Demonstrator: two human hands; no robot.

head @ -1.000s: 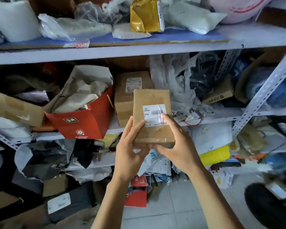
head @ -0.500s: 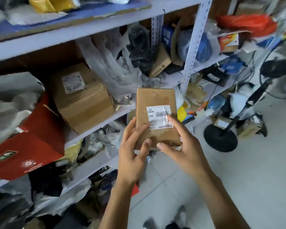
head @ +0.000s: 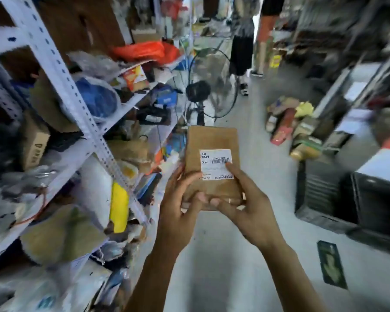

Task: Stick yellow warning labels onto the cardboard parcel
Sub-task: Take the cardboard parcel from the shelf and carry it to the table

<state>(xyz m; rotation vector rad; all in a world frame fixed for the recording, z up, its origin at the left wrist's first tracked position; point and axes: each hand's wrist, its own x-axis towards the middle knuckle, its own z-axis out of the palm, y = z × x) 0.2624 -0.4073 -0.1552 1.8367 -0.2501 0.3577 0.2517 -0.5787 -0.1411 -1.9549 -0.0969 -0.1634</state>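
Note:
I hold a small brown cardboard parcel [head: 212, 143] upright in front of me with both hands. A white shipping label with a barcode [head: 215, 163] sits on its facing side. My left hand [head: 178, 206] grips the parcel's lower left edge. My right hand [head: 245, 203] grips the lower right, its index finger lying over the white label's lower right part. No yellow warning label shows anywhere on the parcel or in my hands.
A white metal shelf rack [head: 77, 104] crammed with bags and boxes runs along my left. A standing fan [head: 209, 86] is in the aisle ahead, with a person [head: 243, 50] beyond it. Goods are piled on the floor [head: 288, 127] at right, beside dark crates [head: 347, 199].
My view has swung right, from facing the shelves to looking down the aisle. The parcel stays held in both hands in the same grip.

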